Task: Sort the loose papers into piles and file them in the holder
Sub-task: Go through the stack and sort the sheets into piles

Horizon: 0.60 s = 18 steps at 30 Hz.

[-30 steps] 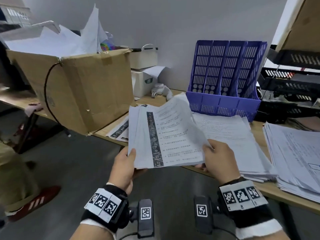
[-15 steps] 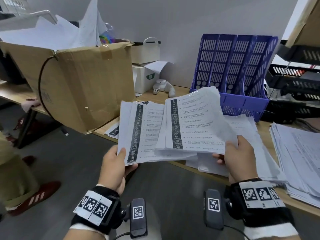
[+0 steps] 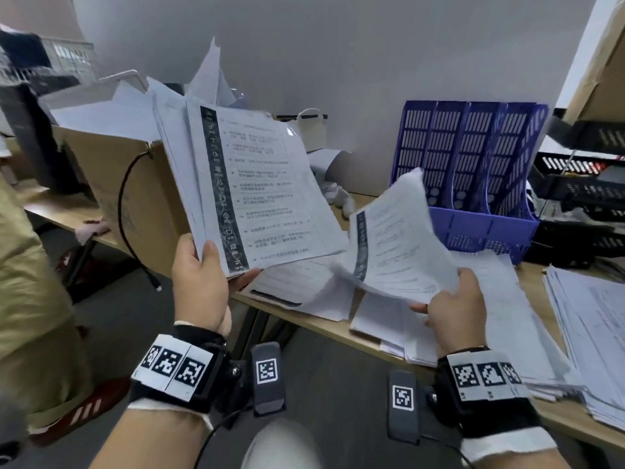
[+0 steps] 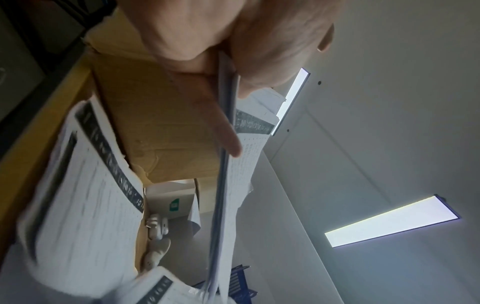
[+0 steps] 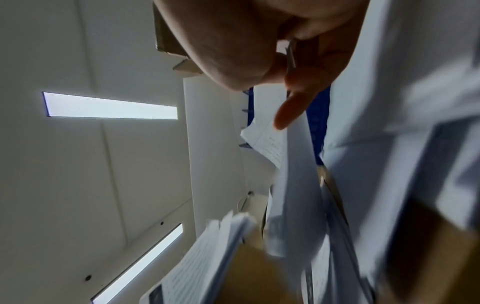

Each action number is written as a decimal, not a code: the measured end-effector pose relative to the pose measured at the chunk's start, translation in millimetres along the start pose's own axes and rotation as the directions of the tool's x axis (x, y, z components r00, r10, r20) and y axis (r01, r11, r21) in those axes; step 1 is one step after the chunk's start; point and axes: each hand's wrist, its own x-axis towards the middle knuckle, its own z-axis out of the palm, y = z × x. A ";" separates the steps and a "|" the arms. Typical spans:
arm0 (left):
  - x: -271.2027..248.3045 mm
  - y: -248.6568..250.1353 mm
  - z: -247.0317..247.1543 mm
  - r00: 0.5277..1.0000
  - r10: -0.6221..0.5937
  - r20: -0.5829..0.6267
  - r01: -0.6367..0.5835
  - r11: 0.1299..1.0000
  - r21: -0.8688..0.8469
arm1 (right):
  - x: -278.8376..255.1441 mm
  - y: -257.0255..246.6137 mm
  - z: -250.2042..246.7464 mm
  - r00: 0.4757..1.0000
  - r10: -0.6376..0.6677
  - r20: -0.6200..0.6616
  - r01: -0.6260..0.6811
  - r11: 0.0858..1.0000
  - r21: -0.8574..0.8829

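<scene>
1. Paper that sat as one fanned bundle across both your hands half a second ago is now split. Your left hand (image 3: 199, 286) has lifted a thick stack of white printed sheets with a dark margin strip (image 3: 250, 187) up in front of the brown cardboard box (image 3: 135, 201), thumb on the front and fingers curled behind its lower corner.
2. Your right hand (image 3: 455, 309) pinches a thinner, blurred sheaf of the same printed sheets (image 3: 395, 238) by its lower edge, thumb on top, low over the wooden desk's (image 3: 318, 321) front edge.
3. Judging from that, you are mid-sort: the right sheaf looks bound for one of the piles beneath it, and filing has not begun.
4. Count, held: two bundles, one per hand.
5. Count, lying on the desk: at least three white paper piles (image 3: 500, 299), one near the front edge under your left bundle, one beneath your right hand, one at the right edge; they overlap, so the exact number is unclear.
6. Count, holder: one blue slotted plastic file holder (image 3: 473, 184) at the desk's back edge, with four upright compartments. No paper shows in them.
</scene>
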 end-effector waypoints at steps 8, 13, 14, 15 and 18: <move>-0.7 0.7 2.6 0.999 -0.049 0.021 0.050 0.998 -0.046 | -22.3 -17.3 38.7 0.936 0.124 0.330 -0.257 0.880 0.398; 1.5 1.3 2.0 0.998 -0.059 0.036 0.061 0.995 -0.074 | -13.6 -28.7 43.1 0.943 0.098 0.317 -0.249 0.841 0.481; 2.8 1.3 2.1 0.998 -0.059 0.038 0.062 0.995 -0.075 | -14.7 -32.1 48.0 0.930 0.093 0.355 -0.263 0.844 0.468; 3.6 1.3 2.3 0.997 -0.060 0.042 0.063 0.995 -0.077 | -16.2 -33.4 53.9 0.907 0.095 0.410 -0.282 0.860 0.425; 4.6 -1.1 0.7 0.995 -0.071 0.063 0.075 0.995 -0.066 | -19.6 -26.4 64.9 0.837 0.130 0.531 -0.207 0.974 0.088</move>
